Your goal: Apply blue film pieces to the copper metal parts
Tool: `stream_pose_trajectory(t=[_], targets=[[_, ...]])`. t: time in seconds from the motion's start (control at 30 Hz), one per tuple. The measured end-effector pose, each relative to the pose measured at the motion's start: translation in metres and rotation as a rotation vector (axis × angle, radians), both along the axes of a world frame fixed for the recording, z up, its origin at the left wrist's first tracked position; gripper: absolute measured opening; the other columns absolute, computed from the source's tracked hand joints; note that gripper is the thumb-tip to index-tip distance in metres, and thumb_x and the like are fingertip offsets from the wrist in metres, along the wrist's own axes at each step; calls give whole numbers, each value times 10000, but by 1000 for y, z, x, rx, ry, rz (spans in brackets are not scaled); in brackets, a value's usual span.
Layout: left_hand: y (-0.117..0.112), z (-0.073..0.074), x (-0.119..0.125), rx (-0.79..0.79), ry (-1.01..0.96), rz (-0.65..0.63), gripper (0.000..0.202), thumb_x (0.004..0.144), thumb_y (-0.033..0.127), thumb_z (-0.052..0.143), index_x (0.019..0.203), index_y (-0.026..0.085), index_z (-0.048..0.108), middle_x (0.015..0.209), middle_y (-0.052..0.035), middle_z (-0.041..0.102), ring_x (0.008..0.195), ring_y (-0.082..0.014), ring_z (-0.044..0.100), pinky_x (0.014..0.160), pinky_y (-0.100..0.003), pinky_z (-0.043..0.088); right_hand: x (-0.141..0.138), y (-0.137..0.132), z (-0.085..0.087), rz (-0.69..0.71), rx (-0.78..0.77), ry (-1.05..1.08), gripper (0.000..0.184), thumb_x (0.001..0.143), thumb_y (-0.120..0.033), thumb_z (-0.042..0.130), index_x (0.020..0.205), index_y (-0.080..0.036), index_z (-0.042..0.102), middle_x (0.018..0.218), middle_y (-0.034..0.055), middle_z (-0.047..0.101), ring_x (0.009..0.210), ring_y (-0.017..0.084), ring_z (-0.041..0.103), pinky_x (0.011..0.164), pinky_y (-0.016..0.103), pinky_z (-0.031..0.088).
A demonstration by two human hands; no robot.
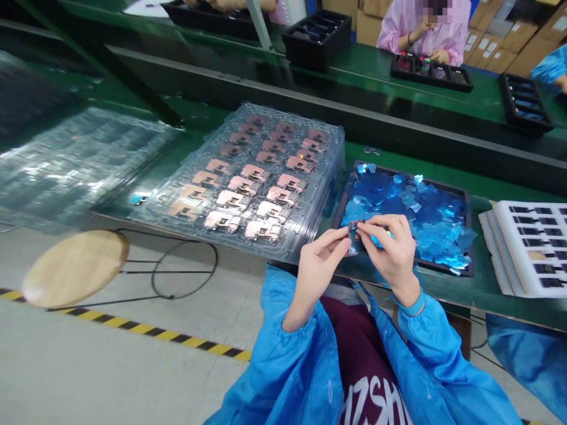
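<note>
My left hand (pixel 319 258) and my right hand (pixel 390 247) meet over the front edge of the green bench, both pinched on one small dark part (pixel 354 232) with a bit of blue film on it. Just behind them lies a black tray (pixel 466 195) heaped with peeled blue film scraps (pixel 425 212). To the left sits a stack of clear plastic trays (pixel 330 147) holding rows of copper-coloured parts (pixel 252 180).
White trays with small black parts (pixel 527 248) lie at the right. More clear trays (pixel 66 165) lie at the left. A round wooden stool (pixel 75 265) stands below. Across the conveyor, a person in pink (pixel 425 29) works at black trays (pixel 429 71).
</note>
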State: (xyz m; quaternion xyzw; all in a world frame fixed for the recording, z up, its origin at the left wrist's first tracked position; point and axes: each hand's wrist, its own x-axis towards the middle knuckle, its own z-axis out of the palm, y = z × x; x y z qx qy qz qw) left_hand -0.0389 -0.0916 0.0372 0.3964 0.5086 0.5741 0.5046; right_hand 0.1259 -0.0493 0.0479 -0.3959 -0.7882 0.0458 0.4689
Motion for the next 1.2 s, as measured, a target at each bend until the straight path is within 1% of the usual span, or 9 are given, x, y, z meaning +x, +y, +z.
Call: stream_pose_trajectory(t=[0.2,0.43,0.5,0.57,0.67,0.77,0.9,1.07,1.2], targets=[[8,-13,-3,-146,-390,17,440,717,406,1026,1072,205,860,1129,-90,831,944,-229,782,814,-353,696,8,-3,-1,77,-1,-92,223,1062,-142,671,1134,-312,794,1071,58,801,1009,246,705,874,408,611],[19,-2,-5,-170,-612,40,399,798,303,984,1128,167,805,1135,-82,817,951,-197,777,793,-261,645,16,-10,2,212,-99,153,187,1034,-95,667,1122,-253,716,1018,58,793,971,249,750,858,442,622],[18,5,-1,-133,-607,89,357,821,286,959,1109,165,784,1093,-79,810,949,-205,777,831,-290,641,14,-11,-1,138,-142,332,135,1038,-127,661,1075,-252,699,970,45,760,904,235,748,765,392,614],[17,12,0,-59,-565,162,315,839,288,934,1084,175,771,1021,-60,793,896,-192,766,869,-317,635,14,-5,-5,-40,-166,497,51,1050,-197,662,1057,-242,686,976,36,722,791,199,724,660,331,571],[17,20,-12,59,-437,273,257,862,301,892,1065,198,771,986,-42,768,842,-166,736,846,-300,621,22,21,-17,-273,-236,436,117,1051,-325,655,1062,-217,697,1004,51,703,761,187,685,671,321,540],[23,26,-53,165,-203,358,214,886,320,845,1058,211,780,1016,-44,769,815,-155,715,779,-282,603,33,63,-38,-316,-332,64,224,1031,-343,568,1042,-197,738,971,91,714,858,246,659,793,384,527],[34,38,-142,218,323,458,253,901,349,786,1113,213,810,921,-30,776,721,-154,675,773,-320,592,40,100,-66,-462,-460,-274,324,1000,-292,497,1063,-166,789,969,164,730,908,311,639,811,434,487],[52,53,-245,26,765,338,306,876,371,775,1096,170,841,1005,-87,819,799,-193,695,777,-321,575,45,98,-73,-471,-373,-372,437,1047,-311,432,1184,-123,803,1334,244,717,1181,405,638,970,542,503],[83,51,-292,-102,1007,217,284,878,350,700,1023,142,826,892,-93,802,787,-220,697,752,-320,550,46,88,-66,-454,-381,-306,558,1078,-368,415,1535,-110,607,1378,255,705,1235,425,659,973,551,547]])
